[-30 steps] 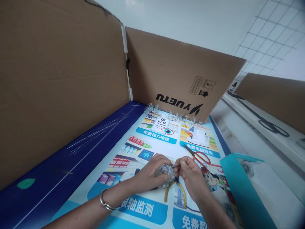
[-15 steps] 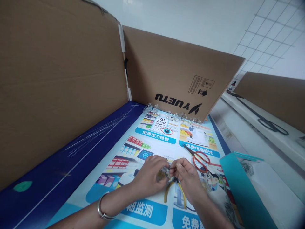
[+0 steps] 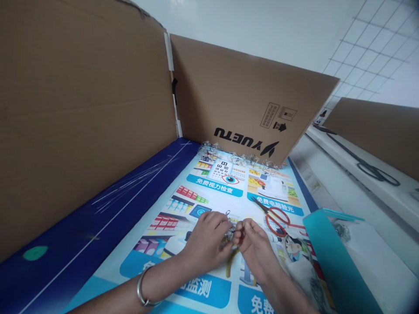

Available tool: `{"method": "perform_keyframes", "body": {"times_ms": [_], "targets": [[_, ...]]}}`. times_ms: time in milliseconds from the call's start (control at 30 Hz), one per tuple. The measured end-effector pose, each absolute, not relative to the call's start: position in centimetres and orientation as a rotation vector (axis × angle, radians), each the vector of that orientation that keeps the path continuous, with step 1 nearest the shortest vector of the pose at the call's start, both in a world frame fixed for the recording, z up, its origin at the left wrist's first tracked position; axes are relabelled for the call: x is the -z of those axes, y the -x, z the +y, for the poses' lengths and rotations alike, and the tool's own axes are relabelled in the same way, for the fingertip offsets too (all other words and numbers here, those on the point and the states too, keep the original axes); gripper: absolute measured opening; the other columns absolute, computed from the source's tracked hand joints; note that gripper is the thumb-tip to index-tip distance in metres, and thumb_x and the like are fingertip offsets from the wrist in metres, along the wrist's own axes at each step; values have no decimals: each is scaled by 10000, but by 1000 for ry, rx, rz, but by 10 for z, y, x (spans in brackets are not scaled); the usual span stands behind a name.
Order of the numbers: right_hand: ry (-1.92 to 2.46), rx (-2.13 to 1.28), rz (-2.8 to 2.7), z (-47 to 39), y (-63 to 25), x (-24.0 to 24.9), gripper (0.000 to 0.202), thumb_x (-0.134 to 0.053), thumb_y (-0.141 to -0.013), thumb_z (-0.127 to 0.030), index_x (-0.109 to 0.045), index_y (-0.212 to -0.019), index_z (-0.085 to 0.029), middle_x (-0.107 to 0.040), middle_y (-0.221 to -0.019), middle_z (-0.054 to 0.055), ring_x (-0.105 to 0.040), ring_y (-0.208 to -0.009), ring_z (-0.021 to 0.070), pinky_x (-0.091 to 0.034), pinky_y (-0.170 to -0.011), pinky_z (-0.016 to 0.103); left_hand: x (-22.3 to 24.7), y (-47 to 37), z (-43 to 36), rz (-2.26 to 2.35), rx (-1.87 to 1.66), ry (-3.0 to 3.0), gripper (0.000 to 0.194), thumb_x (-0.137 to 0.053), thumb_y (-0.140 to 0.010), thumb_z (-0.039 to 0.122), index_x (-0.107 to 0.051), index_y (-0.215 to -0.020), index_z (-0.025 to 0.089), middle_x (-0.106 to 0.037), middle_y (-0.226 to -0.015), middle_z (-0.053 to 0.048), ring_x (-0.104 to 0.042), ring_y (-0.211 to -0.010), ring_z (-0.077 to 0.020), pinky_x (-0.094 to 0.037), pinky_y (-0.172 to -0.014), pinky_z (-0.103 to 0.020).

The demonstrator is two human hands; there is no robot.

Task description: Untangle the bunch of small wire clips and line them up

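Near the middle of the printed mat, my left hand (image 3: 207, 240) has its fingers closed on a small bundle of clear beads and wire (image 3: 230, 230). A thin dark loop sticks up from the bundle. My right hand (image 3: 255, 244) pinches the bundle's right side, thumb against forefinger, and the fingertips of both hands nearly meet. Yellow-handled pliers (image 3: 228, 266) lie below, mostly hidden by my hands. Red-handled scissors (image 3: 276, 221) rest on the mat just beyond my right hand. A silver bangle circles my left wrist.
Clear beaded pieces (image 3: 242, 159) line the mat's far edge, against a cardboard panel (image 3: 242, 96). Another cardboard panel (image 3: 81, 109) stands at the left. Thin wires (image 3: 131, 183) lie on the blue surface. At the right are a teal box (image 3: 340, 261) and a clear bag (image 3: 303, 274).
My right hand has shifted slightly, covering more of the pliers. The bundle shows more between my fingers, its loop a little higher. The whole view has moved slightly.
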State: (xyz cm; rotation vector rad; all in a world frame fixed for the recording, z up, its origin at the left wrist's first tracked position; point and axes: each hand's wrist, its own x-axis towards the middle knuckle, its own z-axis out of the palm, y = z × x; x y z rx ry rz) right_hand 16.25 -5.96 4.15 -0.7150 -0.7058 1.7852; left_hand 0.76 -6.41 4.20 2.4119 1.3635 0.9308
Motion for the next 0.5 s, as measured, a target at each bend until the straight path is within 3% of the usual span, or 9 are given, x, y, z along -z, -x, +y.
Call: {"method": "perform_keyframes", "body": {"times_ms": [233, 500], "targets": [[705, -1828, -624, -59, -162, -38, 108, -557, -834, -225, -547, -747, -162, -543, -782, 9, -485, -618, 82, -391, -543, 203, -39, -5, -60, 1268, -948, -2474, 265, -557, -740, 224, -550, -1005, 215, -576, -1052, -38, -470, -940, -227, -339, -805, -392], [739, -1724, -798, -65, -158, -42, 133, -549, -836, -270, -531, -751, -170, -556, -758, 11, -486, -607, 95, -387, -552, 226, -31, -2, -55, 1265, -966, -2672, 195, -532, -787, 248, -568, -976, 216, -616, -1049, -28, -494, -931, -232, -317, -779, -407]]}}
